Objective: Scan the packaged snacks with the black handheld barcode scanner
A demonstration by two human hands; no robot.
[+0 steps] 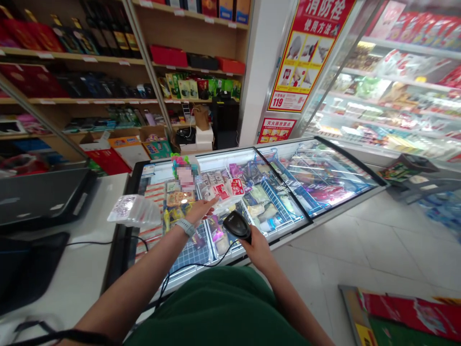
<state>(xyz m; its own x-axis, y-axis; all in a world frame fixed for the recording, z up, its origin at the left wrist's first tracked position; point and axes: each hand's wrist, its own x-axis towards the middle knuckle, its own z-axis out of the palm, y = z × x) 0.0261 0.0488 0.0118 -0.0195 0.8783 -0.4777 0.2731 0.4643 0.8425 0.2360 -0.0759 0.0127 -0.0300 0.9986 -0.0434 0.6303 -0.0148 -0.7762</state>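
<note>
My left hand (200,210), with a pale watch (185,227) on the wrist, is closed at the near left edge of a clear plastic pack with a red label (220,192). Part of its grip is hidden. A similar red-labelled pack (236,187) sits just right of it. My right hand (258,246) is wrapped round the handle of a black barcode scanner (236,225). The scanner's head points forward and left, just short of the packs, and its cord (201,265) runs off to the left. Beneath both hands is a glass-topped chest freezer (284,236) holding bagged food.
Stacked clear plastic packs (135,211) stand on the white counter (90,254) at left, beside a black device (39,197). A colourful decorated item (183,170) rises at the freezer's back. Bottle shelves (75,55) line the wall. A refrigerated display (399,91) stands at far right.
</note>
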